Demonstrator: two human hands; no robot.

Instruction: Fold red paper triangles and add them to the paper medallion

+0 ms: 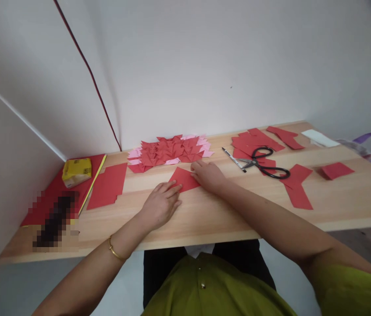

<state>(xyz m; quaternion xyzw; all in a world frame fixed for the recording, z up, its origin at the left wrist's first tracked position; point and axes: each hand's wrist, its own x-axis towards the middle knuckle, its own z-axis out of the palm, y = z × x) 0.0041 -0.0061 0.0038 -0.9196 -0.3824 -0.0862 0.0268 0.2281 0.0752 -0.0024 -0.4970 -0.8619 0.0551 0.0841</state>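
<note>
A square of red paper (pixel 184 180) lies on the wooden table between my two hands, one corner pointing toward the wall. My left hand (pixel 161 203) rests with its fingers stretched out, the fingertips on the paper's left edge. On the right side, my right hand (pixel 208 176) has its fingers bent and closed at the paper's corner, partly covering it. Just behind the paper sits a cluster of folded red and pink paper pieces (pixel 170 151).
Black-handled scissors (pixel 254 162) and a pen (pixel 233 159) lie to the right among red paper scraps (pixel 299 186). Leftward are red sheets (pixel 108 184), a yellow-wrapped pack (pixel 77 172) and a pixelated dark object (pixel 55 221). A white strip (pixel 320 138) lies far right.
</note>
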